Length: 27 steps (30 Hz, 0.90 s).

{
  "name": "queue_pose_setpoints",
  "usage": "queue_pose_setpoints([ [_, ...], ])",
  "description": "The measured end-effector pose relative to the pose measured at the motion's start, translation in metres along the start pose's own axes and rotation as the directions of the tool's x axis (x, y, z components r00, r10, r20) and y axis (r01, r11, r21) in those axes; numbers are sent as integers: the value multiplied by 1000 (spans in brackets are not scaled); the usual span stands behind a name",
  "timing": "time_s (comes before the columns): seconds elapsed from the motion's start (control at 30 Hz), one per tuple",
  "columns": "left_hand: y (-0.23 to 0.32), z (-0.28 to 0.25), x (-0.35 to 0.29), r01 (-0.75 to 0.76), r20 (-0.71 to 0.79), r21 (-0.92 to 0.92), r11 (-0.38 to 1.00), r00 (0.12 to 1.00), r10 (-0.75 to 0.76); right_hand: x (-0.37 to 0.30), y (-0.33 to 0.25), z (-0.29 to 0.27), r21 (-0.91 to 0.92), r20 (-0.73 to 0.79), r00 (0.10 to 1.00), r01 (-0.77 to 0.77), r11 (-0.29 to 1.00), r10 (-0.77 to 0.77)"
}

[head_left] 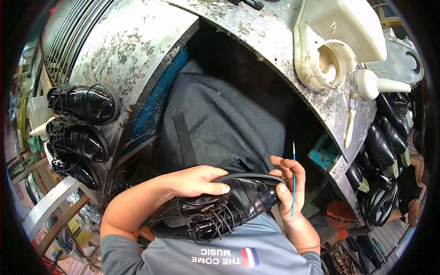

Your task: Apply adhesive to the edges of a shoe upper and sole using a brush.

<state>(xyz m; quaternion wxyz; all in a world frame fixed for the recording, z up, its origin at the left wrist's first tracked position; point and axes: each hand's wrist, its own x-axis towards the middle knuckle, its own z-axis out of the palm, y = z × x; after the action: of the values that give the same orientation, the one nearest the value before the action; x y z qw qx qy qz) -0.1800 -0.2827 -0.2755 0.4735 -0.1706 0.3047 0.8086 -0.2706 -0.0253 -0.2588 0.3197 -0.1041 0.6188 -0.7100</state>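
A glossy black lace-up shoe (240, 197) lies tilted on its side against my grey shirt, its sole edge turned away from me and its loose laces toward me. My left hand (204, 181) grips it along the sole edge, thumb on the upper and fingers mostly hidden. At the shoe's right end, my right hand (293, 185) pinches the rim with its thumb. A thin paintbrush (294, 183) with a blue handle is also held in the right hand, standing upright among the fingers, dark bristle tip pointing away from me.
Several black shoes (85, 103) sit on the worn metal table (114, 50) at left. On the right-hand tabletop are a cut white jug (305, 55), a white nozzle bottle (373, 85) and a flat brush (351, 121). More shoes (378, 142) hang or lie beyond, near another person's hand (415, 213).
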Motion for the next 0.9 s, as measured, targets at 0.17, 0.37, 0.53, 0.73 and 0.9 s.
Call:
queue_pose_setpoints([
  [0.17, 1, -9, -14, 26, 52, -153, 988, 998, -18, -1, -3, -3, 31, -3, 1000, 9, 999, -9],
  [0.37, -12, -17, -14, 9, 123, 39, 999, 992, -14, -5, -1, -4, 46, 24, 999, 24, 999, -25],
  [0.53, -7, -5, -16, 26, 32, 50, 998, 999, -27, -6, 3, -4, 25, 16, 1000, 6, 1000, -6],
  [0.73, -12, -6, -14, 33, 29, 11, 999, 999, -33, -6, 3, -3, 45, 12, 1000, 2, 999, -3],
  [0.9, -2, -9, -10, 43, 30, 22, 999, 999, -44, -4, -1, -2, 74, 32, 999, -7, 997, 4],
])
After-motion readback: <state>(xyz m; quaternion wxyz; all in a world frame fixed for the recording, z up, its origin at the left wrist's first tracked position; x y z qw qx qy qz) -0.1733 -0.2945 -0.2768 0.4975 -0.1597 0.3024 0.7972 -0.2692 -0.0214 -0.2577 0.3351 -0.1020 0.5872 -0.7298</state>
